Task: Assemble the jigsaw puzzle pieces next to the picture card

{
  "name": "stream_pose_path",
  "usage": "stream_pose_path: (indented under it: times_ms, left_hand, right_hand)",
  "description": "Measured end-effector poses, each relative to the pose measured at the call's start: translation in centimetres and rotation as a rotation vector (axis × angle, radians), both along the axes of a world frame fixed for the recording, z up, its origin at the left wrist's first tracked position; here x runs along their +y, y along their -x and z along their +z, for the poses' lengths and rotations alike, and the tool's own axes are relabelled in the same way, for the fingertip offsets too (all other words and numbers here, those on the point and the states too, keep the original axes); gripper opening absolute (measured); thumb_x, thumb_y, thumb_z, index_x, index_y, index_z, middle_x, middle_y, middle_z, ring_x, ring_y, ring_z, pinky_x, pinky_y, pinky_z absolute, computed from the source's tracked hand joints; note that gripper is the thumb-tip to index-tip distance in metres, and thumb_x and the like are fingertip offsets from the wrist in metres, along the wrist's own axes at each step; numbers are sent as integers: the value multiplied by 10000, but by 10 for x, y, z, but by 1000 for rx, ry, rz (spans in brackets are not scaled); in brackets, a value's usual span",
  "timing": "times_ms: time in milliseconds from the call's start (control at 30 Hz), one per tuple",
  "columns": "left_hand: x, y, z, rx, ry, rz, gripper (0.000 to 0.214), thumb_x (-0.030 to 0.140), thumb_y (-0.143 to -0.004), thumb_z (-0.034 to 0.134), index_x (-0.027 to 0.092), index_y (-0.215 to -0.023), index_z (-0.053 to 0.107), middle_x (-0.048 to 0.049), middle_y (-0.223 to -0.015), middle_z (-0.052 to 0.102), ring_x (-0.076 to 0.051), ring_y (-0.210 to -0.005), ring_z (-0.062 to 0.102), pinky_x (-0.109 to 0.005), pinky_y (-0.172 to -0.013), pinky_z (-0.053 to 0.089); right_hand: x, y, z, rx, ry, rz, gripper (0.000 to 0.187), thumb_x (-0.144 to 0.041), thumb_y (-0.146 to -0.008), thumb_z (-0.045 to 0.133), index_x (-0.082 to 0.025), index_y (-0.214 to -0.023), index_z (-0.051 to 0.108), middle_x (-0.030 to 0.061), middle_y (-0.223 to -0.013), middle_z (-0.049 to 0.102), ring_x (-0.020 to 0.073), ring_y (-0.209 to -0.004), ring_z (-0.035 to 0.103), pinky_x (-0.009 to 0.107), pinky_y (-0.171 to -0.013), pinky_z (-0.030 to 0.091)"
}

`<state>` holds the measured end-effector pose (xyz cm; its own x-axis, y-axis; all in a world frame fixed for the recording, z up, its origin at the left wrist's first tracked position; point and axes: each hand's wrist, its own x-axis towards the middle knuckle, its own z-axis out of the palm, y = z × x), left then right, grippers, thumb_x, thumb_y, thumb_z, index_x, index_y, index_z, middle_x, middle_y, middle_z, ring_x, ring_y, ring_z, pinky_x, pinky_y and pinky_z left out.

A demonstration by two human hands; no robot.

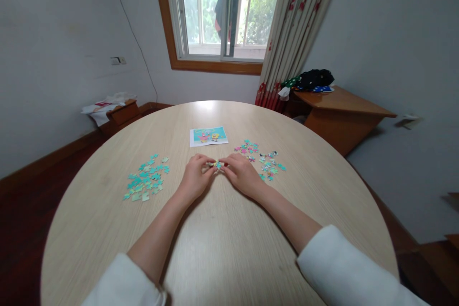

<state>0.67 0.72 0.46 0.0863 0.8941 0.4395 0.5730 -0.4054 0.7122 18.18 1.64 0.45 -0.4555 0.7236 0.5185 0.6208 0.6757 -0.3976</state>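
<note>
My left hand (196, 172) and my right hand (241, 171) meet at the middle of the round table. Between their fingertips they pinch small jigsaw puzzle pieces (218, 165), yellow and teal, which look joined or touching; the fingers partly cover them. Just beyond lies a printed picture card (209, 136) with cartoon figures on a teal ground. Left of my left hand is a loose heap of teal and pale green puzzle pieces (145, 178). Close to my right hand are pink and teal pieces (247, 147), and farther right a mixed group of pieces (271, 165).
The pale wooden round table (222, 258) fills the foreground. Behind it are a window (229, 9) and a curtain (294, 28). A brown desk (344, 105) with dark cloth (315, 80) stands at the right, a small cabinet (124, 112) at the left.
</note>
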Motion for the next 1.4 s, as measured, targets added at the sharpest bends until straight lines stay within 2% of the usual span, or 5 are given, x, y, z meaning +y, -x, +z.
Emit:
stream_pose_path:
  times_ms: [400,767,1033,1400]
  left_hand:
    - [1,-2,-2,49,-4,-2,99,152,-741,671,155,-838,693,-76,-942,661,-193,-909,619,-357,-878,487]
    - [2,-2,-5,74,-20,4,92,168,-744,665,163,-831,691,-77,-943,663,-197,-916,615,-362,-877,491]
    - [3,-1,-5,67,-39,2,89,182,-743,663,175,-827,691,-66,-935,662,-195,-906,618,-353,-864,498]
    - [4,0,-7,82,-55,-12,92,176,-747,652,177,-831,688,-70,-930,671,-198,-910,617,-358,-859,498]
  right_hand:
    - [0,1,-1,-37,58,7,189,-165,-888,552,-176,-1032,675,74,-878,643,190,-876,561,326,-792,423]
    - [1,1,-1,-34,70,11,197,-178,-889,544,-170,-1038,672,76,-874,643,193,-868,564,332,-790,428]
    - [0,1,-1,-25,52,21,229,-181,-891,537,-209,-1076,669,65,-880,640,184,-864,564,326,-785,429]
    - [2,1,-3,-20,45,22,186,-177,-881,564,-190,-1039,660,64,-868,640,184,-862,576,319,-788,435]
